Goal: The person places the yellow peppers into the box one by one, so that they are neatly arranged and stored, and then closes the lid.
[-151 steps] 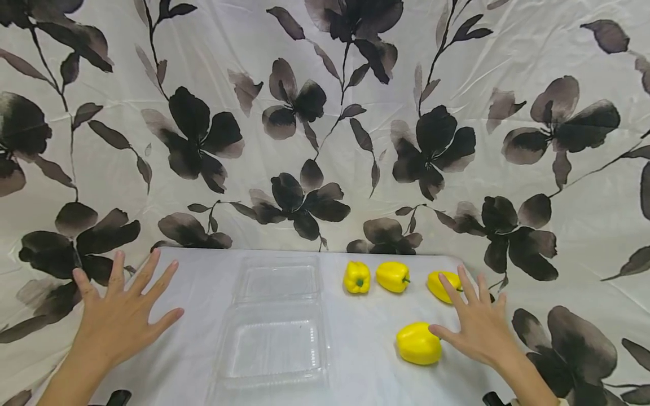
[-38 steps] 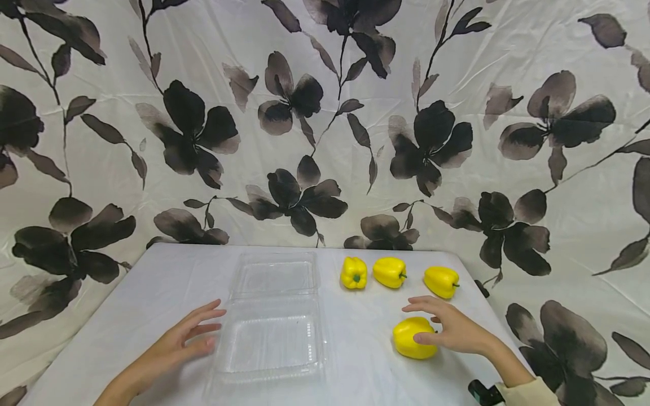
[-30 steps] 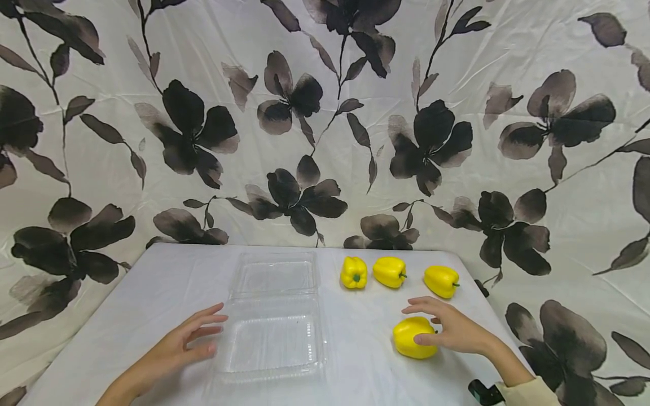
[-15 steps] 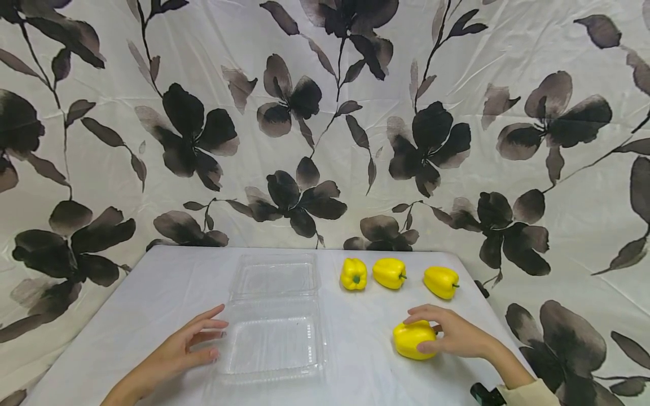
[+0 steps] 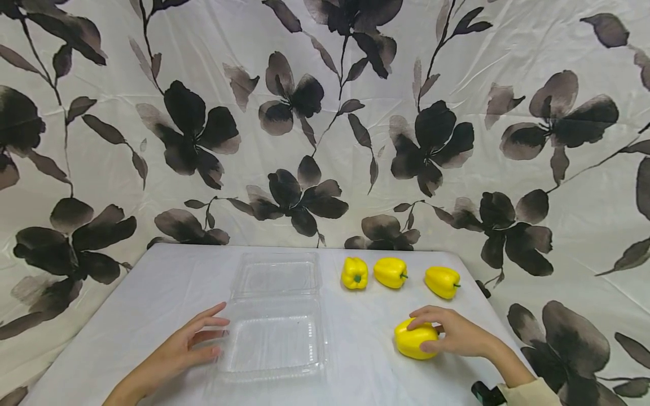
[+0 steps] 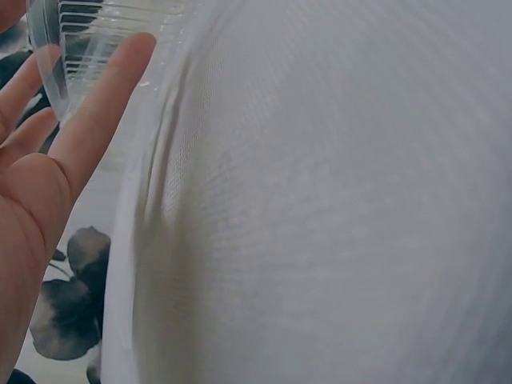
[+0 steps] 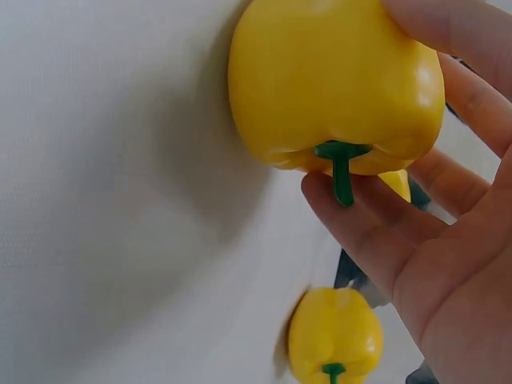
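Observation:
A yellow bell pepper [image 5: 410, 341] lies on its side at the right front of the white table. My right hand [image 5: 461, 334] holds it, the thumb on the near side and the fingers over the top. In the right wrist view, the green stem of this bell pepper [image 7: 336, 80] points toward the palm. My left hand [image 5: 178, 351] is at the left edge of a clear plastic clamshell container [image 5: 271, 345], fingers relaxed and slightly spread. The container lies unfolded with its lid part [image 5: 278, 276] toward the back. Whether the left fingertips touch its rim, I cannot tell.
Behind the held pepper lie three more yellow bell peppers: a left one [image 5: 354, 273], a middle one [image 5: 390, 273] and a right one [image 5: 442, 282]. The white-covered table [image 5: 152, 299] ends at a floral curtain [image 5: 325, 124].
Both hands have come down from a raised, spread pose. The left has moved right to the container's edge; the right has lowered its fingers onto the front bell pepper, which stays in place.

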{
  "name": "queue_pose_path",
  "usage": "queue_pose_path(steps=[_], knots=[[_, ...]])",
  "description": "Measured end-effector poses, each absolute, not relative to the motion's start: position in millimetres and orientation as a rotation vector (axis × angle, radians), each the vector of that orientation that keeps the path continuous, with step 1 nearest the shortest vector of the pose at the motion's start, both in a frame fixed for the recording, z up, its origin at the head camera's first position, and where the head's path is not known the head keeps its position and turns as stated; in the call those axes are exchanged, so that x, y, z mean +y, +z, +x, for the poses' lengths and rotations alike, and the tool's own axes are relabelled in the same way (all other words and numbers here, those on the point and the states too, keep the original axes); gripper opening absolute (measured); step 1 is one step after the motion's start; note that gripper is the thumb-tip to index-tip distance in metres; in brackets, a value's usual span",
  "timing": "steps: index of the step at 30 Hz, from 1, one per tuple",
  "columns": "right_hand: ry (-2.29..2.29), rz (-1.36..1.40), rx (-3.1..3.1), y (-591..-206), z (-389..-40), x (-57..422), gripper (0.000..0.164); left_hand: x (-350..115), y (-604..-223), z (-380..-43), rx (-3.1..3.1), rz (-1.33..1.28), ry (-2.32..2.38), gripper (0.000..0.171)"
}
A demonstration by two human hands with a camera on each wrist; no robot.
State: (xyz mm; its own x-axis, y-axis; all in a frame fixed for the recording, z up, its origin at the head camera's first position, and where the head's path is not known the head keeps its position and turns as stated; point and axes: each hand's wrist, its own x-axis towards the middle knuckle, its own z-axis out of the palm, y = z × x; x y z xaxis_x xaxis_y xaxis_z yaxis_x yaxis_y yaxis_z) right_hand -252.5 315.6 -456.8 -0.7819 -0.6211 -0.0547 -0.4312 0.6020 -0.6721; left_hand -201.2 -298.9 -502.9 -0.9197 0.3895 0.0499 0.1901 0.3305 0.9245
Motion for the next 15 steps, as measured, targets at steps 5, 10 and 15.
queue_pose_path(steps=[5,10,15], knots=[[-0.939,-0.867,2.546,-456.4,-254.2,316.0,0.037,-298.1,-502.1,-201.6,2.409,0.488,1.63,0.053],[-0.913,-0.882,2.567,-455.2,-255.9,313.9,0.037,-297.9,-504.1,-202.3,2.42,0.483,1.633,0.052],[-0.918,-0.874,2.573,-455.4,-255.9,309.6,0.037,-297.9,-505.0,-201.6,2.409,0.494,1.653,0.052]])
